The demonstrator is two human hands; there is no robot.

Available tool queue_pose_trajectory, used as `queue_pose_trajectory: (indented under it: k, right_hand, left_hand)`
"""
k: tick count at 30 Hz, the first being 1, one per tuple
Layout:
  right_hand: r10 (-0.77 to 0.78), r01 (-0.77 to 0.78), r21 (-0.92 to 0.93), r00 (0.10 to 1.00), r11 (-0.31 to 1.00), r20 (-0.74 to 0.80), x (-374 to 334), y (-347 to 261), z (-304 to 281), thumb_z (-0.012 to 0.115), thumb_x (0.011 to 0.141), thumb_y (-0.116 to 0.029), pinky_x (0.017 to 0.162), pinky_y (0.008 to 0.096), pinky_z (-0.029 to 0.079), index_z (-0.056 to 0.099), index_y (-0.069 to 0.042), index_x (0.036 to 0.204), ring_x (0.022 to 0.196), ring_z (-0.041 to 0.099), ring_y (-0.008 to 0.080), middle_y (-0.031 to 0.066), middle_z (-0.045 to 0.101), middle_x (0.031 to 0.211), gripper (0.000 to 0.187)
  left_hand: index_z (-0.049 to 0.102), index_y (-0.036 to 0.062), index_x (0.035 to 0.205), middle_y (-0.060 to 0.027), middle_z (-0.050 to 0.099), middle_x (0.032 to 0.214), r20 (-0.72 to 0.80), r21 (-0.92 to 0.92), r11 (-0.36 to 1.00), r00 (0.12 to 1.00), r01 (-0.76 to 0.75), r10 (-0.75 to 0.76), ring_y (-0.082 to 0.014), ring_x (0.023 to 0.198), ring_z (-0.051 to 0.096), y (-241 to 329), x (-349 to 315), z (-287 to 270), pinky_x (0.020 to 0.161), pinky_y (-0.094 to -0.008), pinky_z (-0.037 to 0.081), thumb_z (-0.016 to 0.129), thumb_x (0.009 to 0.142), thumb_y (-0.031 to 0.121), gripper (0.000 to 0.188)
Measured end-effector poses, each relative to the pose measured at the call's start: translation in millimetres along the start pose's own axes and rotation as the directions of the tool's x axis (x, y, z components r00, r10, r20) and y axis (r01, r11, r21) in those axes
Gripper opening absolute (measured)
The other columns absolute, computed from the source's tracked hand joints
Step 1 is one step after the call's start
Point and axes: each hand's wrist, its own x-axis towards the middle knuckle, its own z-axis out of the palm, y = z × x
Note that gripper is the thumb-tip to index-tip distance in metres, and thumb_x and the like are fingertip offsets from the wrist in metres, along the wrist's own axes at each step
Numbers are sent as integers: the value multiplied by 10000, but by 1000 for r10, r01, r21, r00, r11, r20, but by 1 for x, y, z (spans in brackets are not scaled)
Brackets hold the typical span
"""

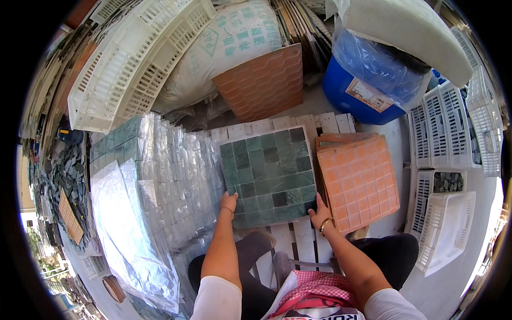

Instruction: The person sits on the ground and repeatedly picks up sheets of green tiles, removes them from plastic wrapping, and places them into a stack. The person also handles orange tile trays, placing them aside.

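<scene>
A square mosaic tile sheet (266,170) in mixed dark greens lies in front of me, with a pale rim along its far and right edges. My left hand (229,204) grips its near left edge, fingers closed on the side. At the near right corner, my right hand (320,213) is closed on the sheet too, thumb on top. What lies directly beneath the sheet is hidden. Just right of it sits a stack of orange gridded trays (360,181). Close on the left stand rows of green tile sheets wrapped in clear plastic (178,181).
White slatted boards (293,237) lie under the work. Behind lean a brown hexagon-patterned panel (261,82) and a large white sack (226,50). A blue barrel (346,88) stands back right. White plastic crates (445,226) line the right; more crates (138,64) rise back left.
</scene>
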Motion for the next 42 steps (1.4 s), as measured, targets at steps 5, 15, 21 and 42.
queue_pose_trajectory:
  k: [5,15,21,42]
  right_hand:
    - [-173,242,561,970,792,-173,34,68,20,504,766,-61,859,319,385,298,-19,1263,1012,505,268,188,502,1122,540]
    - [439,-503,864,777,0,452,10,41,4,472,832,-227,850,421,384,370,32,1117,1011,426,324,216,420,1100,399]
    - [390,-460,471,888,753,244,15,40,15,539,787,-191,818,353,413,464,61,1072,965,511,311,202,544,964,388]
    - [91,-83,78,991,994,-101,-4,33,23,603,694,-293,904,347,358,345,45,1203,1073,444,336,257,457,1131,663]
  left_hand:
    - [345,-33,1205,-189,432,1179,-36,-162,984,996,72,-79,-309,1076,431,10,-10,10,868,-372,355,552,761,225,554]
    - [298,48,1262,-165,304,1299,24,-647,556,742,522,-670,-374,1169,306,4,-71,21,911,-587,237,435,822,384,570]
    - [288,62,1265,-152,294,1302,80,-736,453,729,503,-679,-392,1170,297,11,-67,25,919,-590,234,424,830,329,529]
    - [336,112,1236,-136,386,1221,-60,-529,766,885,365,-463,-348,1075,404,-17,-60,23,845,-527,363,524,790,419,573]
